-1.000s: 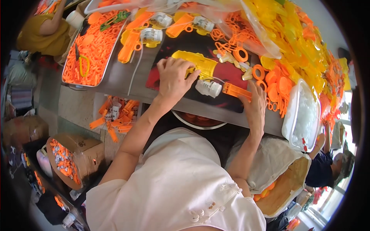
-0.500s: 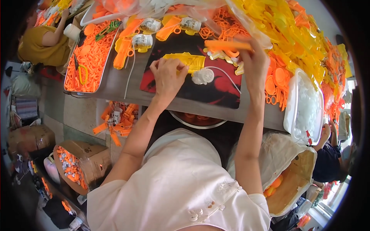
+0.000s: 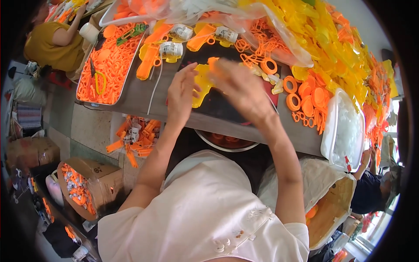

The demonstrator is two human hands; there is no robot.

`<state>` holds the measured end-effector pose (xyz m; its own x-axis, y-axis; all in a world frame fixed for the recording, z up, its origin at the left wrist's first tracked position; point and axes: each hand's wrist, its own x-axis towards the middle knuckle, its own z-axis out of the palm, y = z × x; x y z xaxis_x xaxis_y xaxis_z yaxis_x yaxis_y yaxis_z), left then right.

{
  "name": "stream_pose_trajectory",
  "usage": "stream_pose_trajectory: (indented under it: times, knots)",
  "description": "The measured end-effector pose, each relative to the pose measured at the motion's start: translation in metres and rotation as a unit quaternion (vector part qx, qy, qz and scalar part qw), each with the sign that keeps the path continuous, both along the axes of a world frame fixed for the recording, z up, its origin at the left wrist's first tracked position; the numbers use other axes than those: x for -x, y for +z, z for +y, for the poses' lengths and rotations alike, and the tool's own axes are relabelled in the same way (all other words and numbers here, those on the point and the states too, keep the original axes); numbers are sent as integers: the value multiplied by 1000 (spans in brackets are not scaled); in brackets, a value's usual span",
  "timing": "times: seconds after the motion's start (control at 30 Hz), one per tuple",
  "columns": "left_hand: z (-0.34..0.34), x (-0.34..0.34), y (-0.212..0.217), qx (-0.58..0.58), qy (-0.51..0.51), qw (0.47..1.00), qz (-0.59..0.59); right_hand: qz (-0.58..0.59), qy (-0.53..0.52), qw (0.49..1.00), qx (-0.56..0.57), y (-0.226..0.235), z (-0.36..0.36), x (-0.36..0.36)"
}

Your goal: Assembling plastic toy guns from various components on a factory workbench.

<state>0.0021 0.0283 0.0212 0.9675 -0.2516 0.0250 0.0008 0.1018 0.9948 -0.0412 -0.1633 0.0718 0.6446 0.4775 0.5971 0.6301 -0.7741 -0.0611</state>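
Observation:
My left hand grips the left edge of a yellow plastic shell, which is tilted over the dark red-and-black mat. Smeared by motion, my right hand reaches across the shell's right side. An orange plastic piece shows at its fingertips, against the top of the shell. The right hand covers much of the shell's right part, and the white round piece with its cord is out of sight.
Finished-looking orange-and-yellow assemblies with white cylinders lie behind the mat. A tray of orange parts with scissors stands left. Orange rings, heaped yellow parts and a white bin are right. People work on both sides.
My right hand has brought the orange piece leftward and down to the yellow shell. The shell has turned from lying flat to tilted at my left hand. The white round piece has gone from sight.

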Motion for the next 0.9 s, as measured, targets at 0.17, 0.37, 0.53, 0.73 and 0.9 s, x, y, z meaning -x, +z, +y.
stream_pose_trajectory:
  times: [0.17,0.37,0.53,0.73,0.9]
  knots:
    - [4,-2,16,32,-57,990,124,52,-107,969,-216,-40,19,18]
    - [2,-18,8,-240,-46,948,-206,89,-256,958,-96,-41,27,-1]
    - [-2,-23,12,-250,-28,940,-228,99,-255,958,-88,-48,25,-8]
    - [4,-22,-5,-251,-41,929,-269,200,-236,926,-214,-42,16,-6]
    - [-1,-14,-1,-285,-41,917,-277,185,-210,906,-317,-49,8,0]
